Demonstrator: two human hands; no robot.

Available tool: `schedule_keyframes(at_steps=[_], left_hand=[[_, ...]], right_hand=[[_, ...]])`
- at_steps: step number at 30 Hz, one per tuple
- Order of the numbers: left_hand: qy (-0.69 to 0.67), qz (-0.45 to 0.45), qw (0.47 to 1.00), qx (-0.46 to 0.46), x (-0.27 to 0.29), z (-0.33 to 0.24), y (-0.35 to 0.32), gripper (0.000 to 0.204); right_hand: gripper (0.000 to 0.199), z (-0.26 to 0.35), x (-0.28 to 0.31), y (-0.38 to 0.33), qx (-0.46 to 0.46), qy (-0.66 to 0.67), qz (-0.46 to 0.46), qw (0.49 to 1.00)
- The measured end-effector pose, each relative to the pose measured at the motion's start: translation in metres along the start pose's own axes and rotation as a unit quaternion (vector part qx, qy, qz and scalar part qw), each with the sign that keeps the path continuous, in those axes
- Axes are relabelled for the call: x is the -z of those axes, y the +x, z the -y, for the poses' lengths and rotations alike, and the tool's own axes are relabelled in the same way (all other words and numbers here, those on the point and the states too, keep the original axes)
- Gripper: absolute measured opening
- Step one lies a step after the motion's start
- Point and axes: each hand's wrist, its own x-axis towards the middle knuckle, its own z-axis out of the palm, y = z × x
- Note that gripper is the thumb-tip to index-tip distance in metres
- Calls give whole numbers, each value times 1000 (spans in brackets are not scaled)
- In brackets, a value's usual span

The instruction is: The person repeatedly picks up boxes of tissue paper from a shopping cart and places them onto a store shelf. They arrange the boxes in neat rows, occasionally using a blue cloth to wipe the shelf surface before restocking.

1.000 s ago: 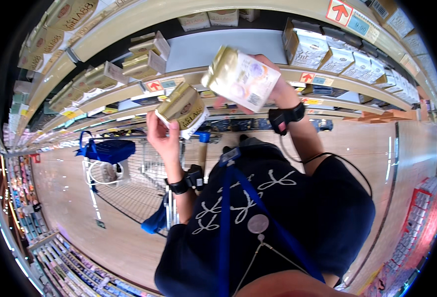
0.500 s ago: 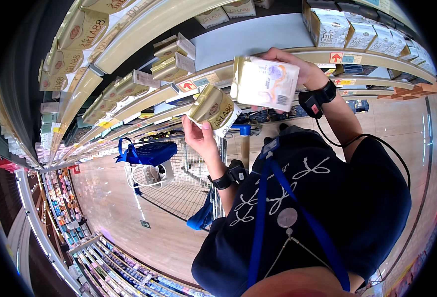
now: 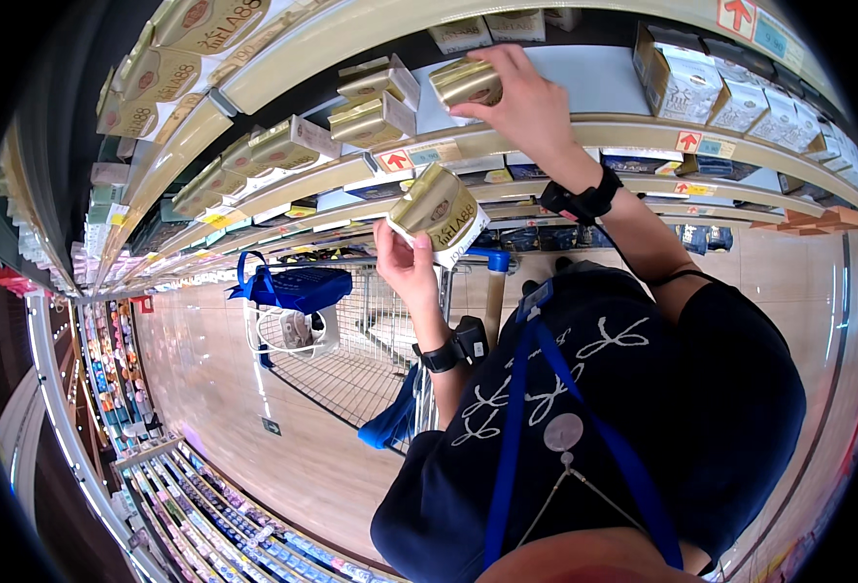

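Observation:
In my left hand (image 3: 408, 264) is a gold-and-white package (image 3: 441, 209), gripped at its lower left corner and tilted in front of the shelf edge. My right hand (image 3: 526, 102) reaches over the shelf board (image 3: 584, 78) with its fingers around a second gold-and-white package (image 3: 468, 85). That package is over the pale board, to the right of matching packages (image 3: 373, 119) standing on the shelf. Whether it rests on the board cannot be made out. Each wrist wears a black strap with a small device.
White-and-gold packages (image 3: 686, 80) stand in a row at the right of the shelf. Below me at left is a wire shopping cart (image 3: 351, 340) with a blue bag (image 3: 298, 290) and a white bag (image 3: 303, 330). Another stocked shelf (image 3: 225, 515) runs along the lower left.
My right hand has moved up and left onto the shelf with its package, whose gold side now faces me. The left hand still holds its package, slightly further right in view.

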Motion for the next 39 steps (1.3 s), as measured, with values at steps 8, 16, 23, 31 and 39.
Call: schedule_keyframes(at_steps=[8,16,23,31,39], left_hand=[[-17,-19,1000,-18,-9,-21,4,36],[-14,24,1000,-4,-20,-18,14,35],[7,61,998,-22,-71,-46,36,45],[92,200,954,-203,-112,-57,54,46],[12,270,952,-145,-130,-50,41,65]], right_hand=[[62,22,-18,-2,52,19,41,998],[71,20,7,-7,25,135,57,989],[95,21,68,-48,14,293,186,938],[65,-53,66,-52,-270,844,233,401],[56,-98,49,-68,-371,809,315,331]])
